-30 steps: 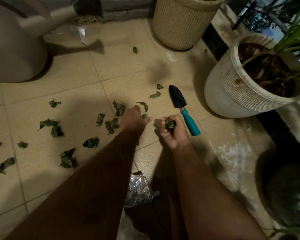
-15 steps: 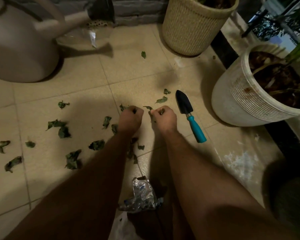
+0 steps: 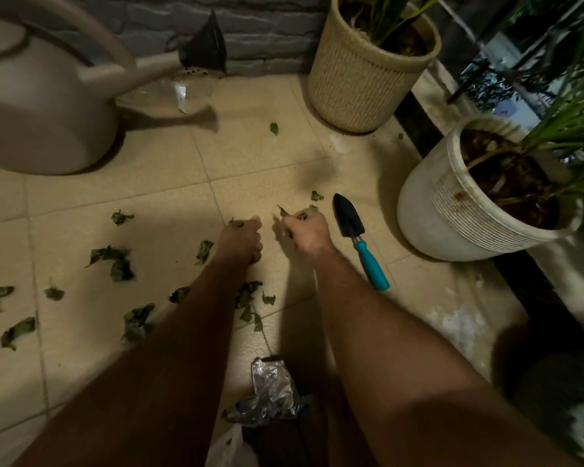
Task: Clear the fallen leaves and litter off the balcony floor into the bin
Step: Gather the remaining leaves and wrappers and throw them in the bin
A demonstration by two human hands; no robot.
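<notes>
1. Since half a second ago, the two fists are seen to have drawn slightly apart, and the view is tilted a little upward.
2. Leaves are clenched in the right hand, green bits being seen above its curled fingers.
3. The left hand is closed into a fist on the floor tiles, with a leaf scrap at its knuckles; whether more is gripped cannot be told.
4. Loose leaves are scattered over the tiles to the left and beneath the forearms.
5. A crumpled foil wrapper is seen lying between the forearms.
6. A trowel with a teal handle is laid just right of the right hand.
7. A white pot, a woven pot and a watering can are placed around the edge.
</notes>
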